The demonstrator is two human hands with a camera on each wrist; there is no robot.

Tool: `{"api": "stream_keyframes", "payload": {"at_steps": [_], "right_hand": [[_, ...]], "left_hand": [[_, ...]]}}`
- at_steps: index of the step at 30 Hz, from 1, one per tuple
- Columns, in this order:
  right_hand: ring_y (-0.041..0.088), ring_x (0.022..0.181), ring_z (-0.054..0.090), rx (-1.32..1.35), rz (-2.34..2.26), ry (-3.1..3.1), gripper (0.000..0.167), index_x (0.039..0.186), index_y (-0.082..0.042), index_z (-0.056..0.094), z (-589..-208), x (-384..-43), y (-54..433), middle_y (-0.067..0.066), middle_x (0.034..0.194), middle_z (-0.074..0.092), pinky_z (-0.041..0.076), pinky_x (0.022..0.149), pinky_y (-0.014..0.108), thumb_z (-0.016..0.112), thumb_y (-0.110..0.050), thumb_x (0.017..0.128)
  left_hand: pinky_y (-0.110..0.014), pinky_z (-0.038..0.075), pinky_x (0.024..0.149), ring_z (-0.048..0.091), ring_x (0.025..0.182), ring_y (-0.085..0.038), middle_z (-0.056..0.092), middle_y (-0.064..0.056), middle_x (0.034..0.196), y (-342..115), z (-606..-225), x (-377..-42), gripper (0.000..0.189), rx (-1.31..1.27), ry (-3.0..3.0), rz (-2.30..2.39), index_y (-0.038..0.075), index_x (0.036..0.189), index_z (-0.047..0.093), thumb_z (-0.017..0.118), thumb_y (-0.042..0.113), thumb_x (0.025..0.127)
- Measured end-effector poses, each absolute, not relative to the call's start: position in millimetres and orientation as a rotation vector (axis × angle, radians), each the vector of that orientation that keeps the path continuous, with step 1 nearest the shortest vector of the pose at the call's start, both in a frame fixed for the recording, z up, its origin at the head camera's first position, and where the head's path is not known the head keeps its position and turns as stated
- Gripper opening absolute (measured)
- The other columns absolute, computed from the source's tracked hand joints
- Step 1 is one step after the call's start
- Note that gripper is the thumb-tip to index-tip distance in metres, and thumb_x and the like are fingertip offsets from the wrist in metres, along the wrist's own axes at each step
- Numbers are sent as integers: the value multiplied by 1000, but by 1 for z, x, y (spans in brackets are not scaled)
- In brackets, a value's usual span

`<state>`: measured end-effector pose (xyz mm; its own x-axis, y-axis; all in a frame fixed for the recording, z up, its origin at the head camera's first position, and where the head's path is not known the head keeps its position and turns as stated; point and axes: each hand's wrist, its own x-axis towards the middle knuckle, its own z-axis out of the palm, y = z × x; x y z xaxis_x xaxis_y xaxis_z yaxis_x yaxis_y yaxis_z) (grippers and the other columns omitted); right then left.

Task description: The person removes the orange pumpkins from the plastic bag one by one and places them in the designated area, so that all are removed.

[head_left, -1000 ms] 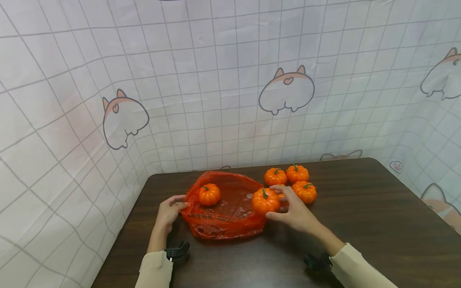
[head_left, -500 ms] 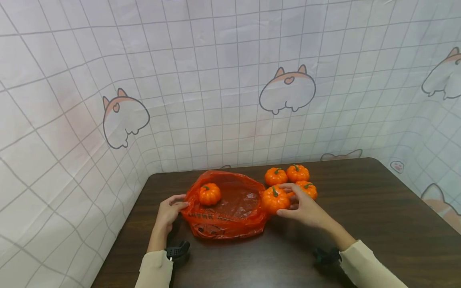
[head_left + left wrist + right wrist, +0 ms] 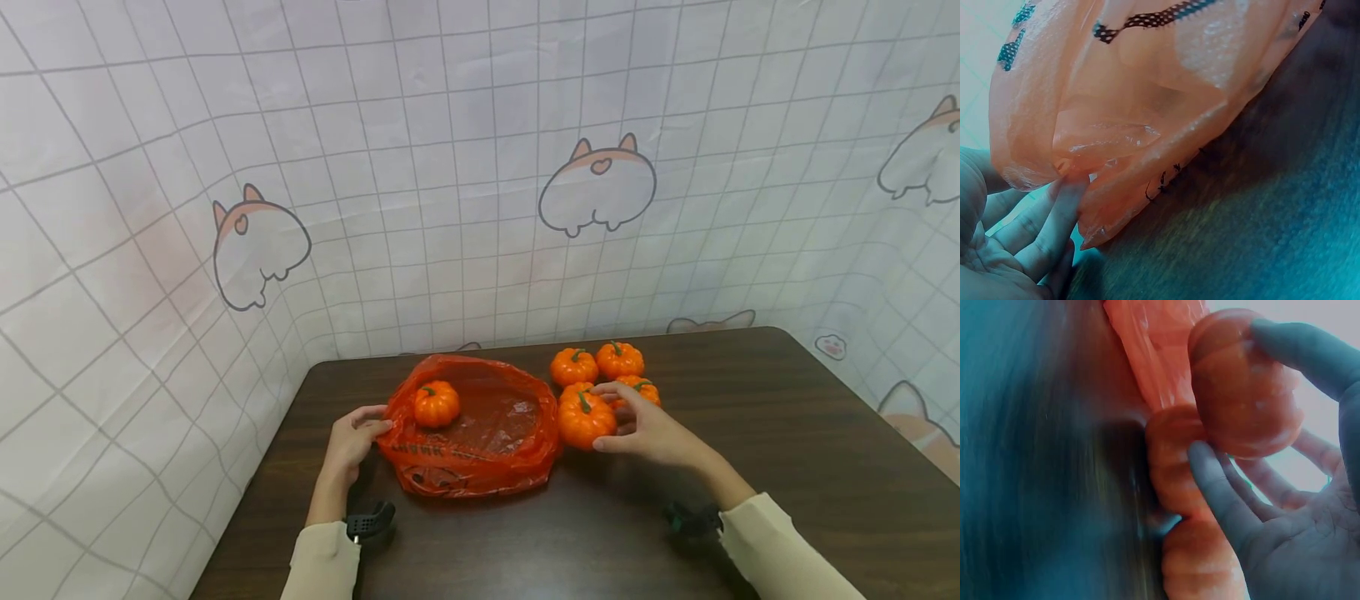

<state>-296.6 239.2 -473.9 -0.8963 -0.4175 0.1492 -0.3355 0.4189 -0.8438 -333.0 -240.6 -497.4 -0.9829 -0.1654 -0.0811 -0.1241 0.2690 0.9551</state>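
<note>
A red plastic bag lies with its mouth spread, one small orange pumpkin inside at the left. My left hand pinches the bag's left edge; in the left wrist view the fingertips meet the gathered plastic. Just right of the bag, my right hand grips another small pumpkin with a green stem. The right wrist view shows this pumpkin between thumb and fingers, overlapping a pumpkin on the table. In the head view the held pumpkin partly hides one behind it.
Two pumpkins, a left one and a right one, sit near the table's back edge. One more pumpkin shows behind my right fingers. The dark wooden table backs onto a white gridded cloth.
My right hand has moved right with the pumpkin, from over the bag's right edge to beside it. The left hand and bag have stayed nearly still.
</note>
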Motion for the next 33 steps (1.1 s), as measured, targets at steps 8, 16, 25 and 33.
{"api": "stream_keyframes", "payload": {"at_steps": [8, 16, 25, 33], "right_hand": [[34, 119, 62, -736, -1487, 2518, 70, 144, -17, 44, -476, -301, 247, 23, 144, 47, 57, 90, 32, 83, -25, 86], [25, 113, 65, -839, -1454, 2495, 70, 145, -12, 45, -480, -304, 253, 22, 143, 50, 56, 89, 29, 82, -20, 87], [32, 115, 63, -878, -1463, 2402, 69, 145, -8, 44, -481, -306, 255, 26, 139, 49, 55, 92, 28, 81, -16, 88], [35, 119, 61, -862, -1397, 2415, 69, 144, -7, 44, -486, -306, 258, 25, 140, 48, 55, 92, 30, 82, -18, 87]], "left_hand": [[-42, 47, 97, 64, 100, -20, 77, -8, 111, -240, -498, -332, 35, 292, -2478, -1862, 8, 130, 68, 70, 17, 96], [-42, 47, 98, 65, 101, -19, 77, -6, 111, -240, -497, -331, 36, 294, -2482, -1861, 9, 131, 68, 71, 17, 96], [-47, 46, 102, 65, 105, -22, 77, -7, 113, -240, -497, -331, 35, 288, -2493, -1849, 9, 132, 67, 69, 17, 97], [-45, 46, 100, 64, 104, -21, 77, -7, 113, -240, -497, -332, 35, 284, -2496, -1849, 10, 131, 67, 70, 18, 97]]}}
